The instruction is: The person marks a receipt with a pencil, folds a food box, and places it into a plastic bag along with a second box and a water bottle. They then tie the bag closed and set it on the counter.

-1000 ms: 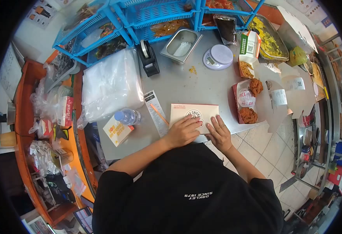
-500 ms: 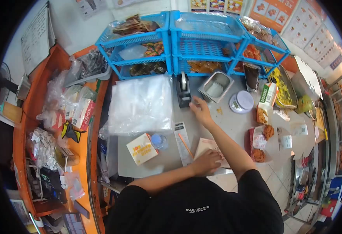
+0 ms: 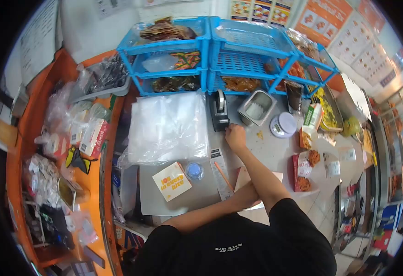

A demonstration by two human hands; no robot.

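Observation:
My right hand is closed at the near end of a black tape dispenser, fingertips against it; anything thin between the fingers is too small to make out. Close to my body, my left hand rests closed on a small food box, and my right forearm crosses over both, hiding part of them. Left of that box lie a printed slip and an orange pencil-like stick. A square box with yellow and orange lettering sits beside a blue-capped container.
A stack of clear plastic bags covers the left of the table. Blue tiered racks stand behind. To the right are a metal container, a digital scale, a red-and-white box of fried chicken and a tray of yellow food.
My right hand has closed its fingers at the dispenser's near end, where they were spread before. My left hand stays by the small box, now more covered by my right forearm. The view has shifted slightly.

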